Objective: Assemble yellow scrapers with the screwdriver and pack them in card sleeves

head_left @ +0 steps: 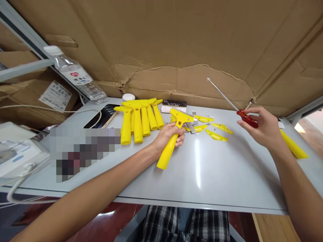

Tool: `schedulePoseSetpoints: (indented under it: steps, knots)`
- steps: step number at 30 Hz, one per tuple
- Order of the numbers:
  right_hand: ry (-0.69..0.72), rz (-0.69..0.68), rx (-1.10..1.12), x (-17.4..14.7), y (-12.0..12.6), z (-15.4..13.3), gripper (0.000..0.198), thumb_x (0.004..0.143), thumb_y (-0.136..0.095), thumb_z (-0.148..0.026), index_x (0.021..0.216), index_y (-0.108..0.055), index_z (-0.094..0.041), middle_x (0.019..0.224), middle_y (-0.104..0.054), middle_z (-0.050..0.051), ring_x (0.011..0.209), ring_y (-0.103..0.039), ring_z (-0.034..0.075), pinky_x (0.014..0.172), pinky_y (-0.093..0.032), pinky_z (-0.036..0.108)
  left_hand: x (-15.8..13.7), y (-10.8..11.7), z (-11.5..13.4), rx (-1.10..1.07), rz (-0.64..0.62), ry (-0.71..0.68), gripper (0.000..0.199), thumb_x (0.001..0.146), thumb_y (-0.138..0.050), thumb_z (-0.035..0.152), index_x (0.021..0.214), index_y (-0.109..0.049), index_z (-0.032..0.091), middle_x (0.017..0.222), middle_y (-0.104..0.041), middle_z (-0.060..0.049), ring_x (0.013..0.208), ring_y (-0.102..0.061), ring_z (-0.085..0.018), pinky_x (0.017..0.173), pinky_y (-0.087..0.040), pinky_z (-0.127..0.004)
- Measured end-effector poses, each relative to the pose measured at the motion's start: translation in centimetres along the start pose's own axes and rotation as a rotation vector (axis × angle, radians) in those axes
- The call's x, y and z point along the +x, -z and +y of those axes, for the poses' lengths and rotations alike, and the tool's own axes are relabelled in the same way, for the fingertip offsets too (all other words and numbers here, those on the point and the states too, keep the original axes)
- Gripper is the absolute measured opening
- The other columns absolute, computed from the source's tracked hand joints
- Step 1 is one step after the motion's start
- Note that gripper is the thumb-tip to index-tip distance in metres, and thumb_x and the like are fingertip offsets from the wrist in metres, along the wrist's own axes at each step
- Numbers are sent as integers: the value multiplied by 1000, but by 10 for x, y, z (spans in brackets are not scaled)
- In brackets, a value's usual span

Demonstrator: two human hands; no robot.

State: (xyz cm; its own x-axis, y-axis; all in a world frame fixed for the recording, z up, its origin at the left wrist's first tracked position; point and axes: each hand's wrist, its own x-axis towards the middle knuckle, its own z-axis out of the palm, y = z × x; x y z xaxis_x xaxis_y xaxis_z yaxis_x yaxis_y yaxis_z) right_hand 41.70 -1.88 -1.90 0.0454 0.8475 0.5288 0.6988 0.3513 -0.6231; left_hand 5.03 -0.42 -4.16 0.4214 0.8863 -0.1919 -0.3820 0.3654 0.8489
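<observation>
My left hand is wrapped round the neck of a yellow scraper, its wide head tilted up and away from me. To the right, my right hand grips the red handle of a screwdriver, whose metal shaft points up and left, apart from the scraper. Beyond the scraper's head lie several loose yellow head plates, with small metal parts among them. Several more yellow scrapers are grouped left of my left hand. Another yellow piece lies partly hidden behind my right forearm.
A plastic bottle leans at the back left near a phone. A black-and-white small box and a round white lid stand against the cardboard wall. White cables run over the table's left edge.
</observation>
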Motion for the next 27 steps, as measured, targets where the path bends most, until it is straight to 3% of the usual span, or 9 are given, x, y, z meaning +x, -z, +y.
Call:
schedulePoseSetpoints:
  steps: [3, 7, 11, 27]
  knots:
    - [1, 119, 219, 1, 5, -12, 27, 75, -96, -29, 96, -79, -23, 104, -73, 4, 61, -69, 14, 45, -54, 30, 0, -1, 0, 7, 14, 2, 35, 67, -81, 21, 78, -48, 21, 73, -52, 4, 52, -43, -5, 42, -34, -17]
    - [-17, 231, 426, 2, 10, -28, 30, 76, -99, -32, 87, -75, -19, 77, -70, 1, 52, -67, 16, 42, -53, 32, 0, 0, -2, 18, 4, 19, 33, 68, -81, 21, 79, -50, 20, 73, -53, 4, 51, -44, -5, 42, -35, -17]
    - [-65, 149, 615, 3, 10, -35, 43, 71, -104, -41, 81, -68, -19, 79, -71, 0, 50, -67, 16, 38, -51, 31, 0, 0, -3, 50, 3, 20, 35, 66, -83, 22, 79, -50, 20, 71, -54, 4, 50, -45, -6, 41, -36, -19]
    - [-36, 84, 648, 1, 5, -34, 34, 77, -99, -34, 81, -69, -19, 85, -69, 0, 50, -68, 16, 37, -50, 33, -2, -4, -4, 71, 12, 58, 38, 65, -84, 23, 81, -50, 21, 69, -53, 5, 50, -45, -6, 42, -36, -20]
